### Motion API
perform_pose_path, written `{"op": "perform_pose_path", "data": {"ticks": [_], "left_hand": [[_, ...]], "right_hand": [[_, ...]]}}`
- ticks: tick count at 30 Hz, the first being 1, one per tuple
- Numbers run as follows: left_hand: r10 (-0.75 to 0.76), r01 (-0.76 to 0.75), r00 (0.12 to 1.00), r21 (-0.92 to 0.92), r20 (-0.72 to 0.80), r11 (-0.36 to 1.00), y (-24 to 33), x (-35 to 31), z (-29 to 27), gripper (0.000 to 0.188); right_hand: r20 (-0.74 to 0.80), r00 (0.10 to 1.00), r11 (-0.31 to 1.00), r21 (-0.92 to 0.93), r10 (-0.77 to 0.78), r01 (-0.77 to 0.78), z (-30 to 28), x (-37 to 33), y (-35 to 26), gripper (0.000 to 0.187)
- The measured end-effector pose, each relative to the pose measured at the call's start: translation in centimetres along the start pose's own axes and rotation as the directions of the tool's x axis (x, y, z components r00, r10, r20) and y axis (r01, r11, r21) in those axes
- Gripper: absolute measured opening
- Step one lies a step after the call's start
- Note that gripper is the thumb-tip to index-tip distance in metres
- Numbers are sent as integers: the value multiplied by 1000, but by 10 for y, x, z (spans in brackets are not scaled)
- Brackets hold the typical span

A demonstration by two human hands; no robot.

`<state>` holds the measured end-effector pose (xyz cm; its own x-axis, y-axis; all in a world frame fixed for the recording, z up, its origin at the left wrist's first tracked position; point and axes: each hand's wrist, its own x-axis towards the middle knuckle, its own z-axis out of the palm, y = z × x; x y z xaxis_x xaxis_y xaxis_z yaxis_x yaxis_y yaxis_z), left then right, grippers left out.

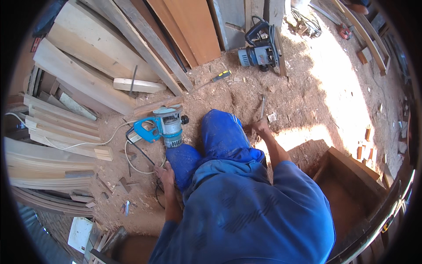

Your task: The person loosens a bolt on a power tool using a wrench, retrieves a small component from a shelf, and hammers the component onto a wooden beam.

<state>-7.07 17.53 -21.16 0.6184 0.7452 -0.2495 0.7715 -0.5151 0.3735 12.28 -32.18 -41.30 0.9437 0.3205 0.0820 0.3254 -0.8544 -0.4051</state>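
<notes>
I am crouched on a sawdust-covered floor in blue clothes, with my knee (222, 132) in front of me. My right hand (262, 128) reaches past the knee and grips the lower end of a slim metal hand tool (263, 104), which points away from me. My left hand (165, 173) lies flat on the floor beside a black cable (141, 152), fingers spread, holding nothing. A blue and silver electric router (163, 126) lies on its side just beyond my left hand, against my knee.
Planks and boards (92, 66) lean and lie stacked along the left and back. A grey-blue power saw (260, 53) sits at the back, with a yellow-handled screwdriver (220, 75) near it. An open wooden box (347, 174) stands at my right. Small wood offcuts (364, 152) dot the floor.
</notes>
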Motion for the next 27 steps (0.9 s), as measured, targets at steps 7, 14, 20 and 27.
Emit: {"op": "perform_pose_path", "data": {"ticks": [7,14,20,27], "left_hand": [[63,-116,984,-325,-168,939,8,102,-32,80],[-5,-46,980,-254,-197,966,64,83,-43,75],[155,-159,987,-175,-36,972,40,15,-27,67],[357,-375,921,103,157,921,26,-23,18,76]], "right_hand": [[285,820,360,793,496,-492,-146,90,-134,23],[218,951,665,680,221,-310,-154,95,-143,31],[258,960,733,633,104,-250,-183,108,-198,33],[229,961,526,804,153,-276,-235,81,-264,24]]}}
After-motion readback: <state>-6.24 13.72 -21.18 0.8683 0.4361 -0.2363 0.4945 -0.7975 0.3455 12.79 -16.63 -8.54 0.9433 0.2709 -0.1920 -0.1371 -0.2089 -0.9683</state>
